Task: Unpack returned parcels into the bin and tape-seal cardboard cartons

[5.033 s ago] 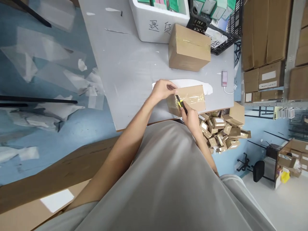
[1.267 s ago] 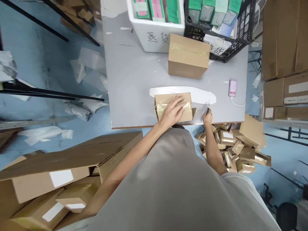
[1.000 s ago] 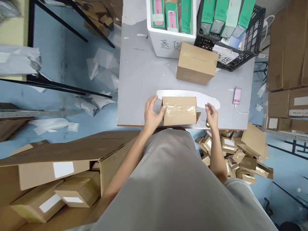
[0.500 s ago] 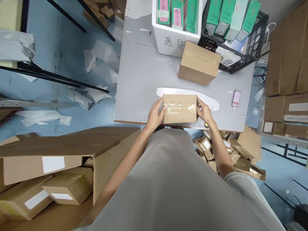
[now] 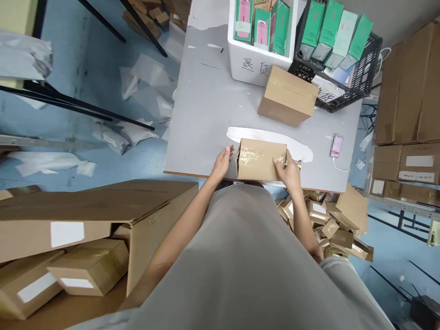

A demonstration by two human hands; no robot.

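A taped cardboard box (image 5: 257,160) lies at the front edge of the grey table, over a white patch (image 5: 268,134). My right hand (image 5: 289,173) grips its right end, the thumb on top and the fingers behind the far corner. Just left of the box, my left hand (image 5: 222,164) is held apart from it, fingers stretched out and nothing in them. Clear tape shines across the box's upper face. A small yellow and dark thing (image 5: 299,163) shows beside my right fingers, mostly hidden.
Farther back stand another cardboard box (image 5: 288,94), a white bin (image 5: 263,68) and a black crate (image 5: 357,75), both with green boxes inside. A pink device (image 5: 336,145) with a cable lies at right. A large carton (image 5: 161,224) holding parcels stands at lower left.
My left hand has let go of the box's left end and moved slightly away. My right thumb has come onto the top, and the box is turned a little.
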